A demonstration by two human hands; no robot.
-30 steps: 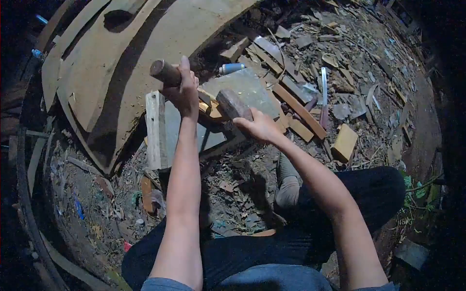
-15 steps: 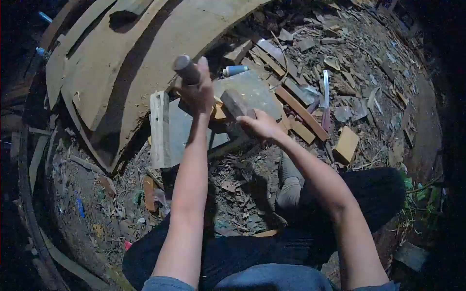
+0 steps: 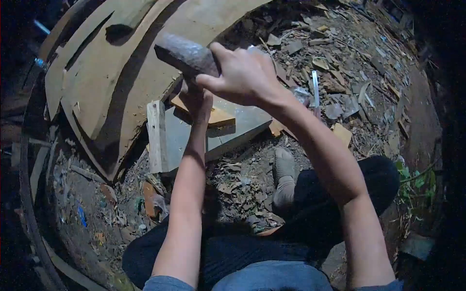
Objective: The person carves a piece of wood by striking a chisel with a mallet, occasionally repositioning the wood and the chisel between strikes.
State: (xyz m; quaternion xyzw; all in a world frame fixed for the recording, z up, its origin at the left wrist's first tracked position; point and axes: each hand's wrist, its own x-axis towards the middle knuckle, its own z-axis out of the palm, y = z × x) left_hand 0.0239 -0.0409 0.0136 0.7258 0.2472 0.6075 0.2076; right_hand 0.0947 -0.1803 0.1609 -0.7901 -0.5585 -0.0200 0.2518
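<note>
My right hand (image 3: 242, 72) is raised toward the camera, gripping a dark, thick wooden mallet (image 3: 182, 53) that points up and left. Just below it my left hand (image 3: 196, 101) is closed around a wooden-handled tool, almost all of which is hidden behind the mallet and the fingers. The left hand rests over a small yellowish wood piece (image 3: 218, 116) that lies on a grey flat slab (image 3: 233, 133). A pale wooden batten (image 3: 156, 136) stands along the slab's left edge.
Large curved plywood boards (image 3: 121, 58) lie at the upper left. Wood offcuts and chips cover the dirt ground, with a tan block (image 3: 342, 133) and a thin metal strip (image 3: 315, 87) to the right. My shoe (image 3: 284, 167) sits just below the slab.
My right hand has lifted the mallet up from beside the wood piece to above my left hand. The left hand stays on the wood piece, its tool handle now covered.
</note>
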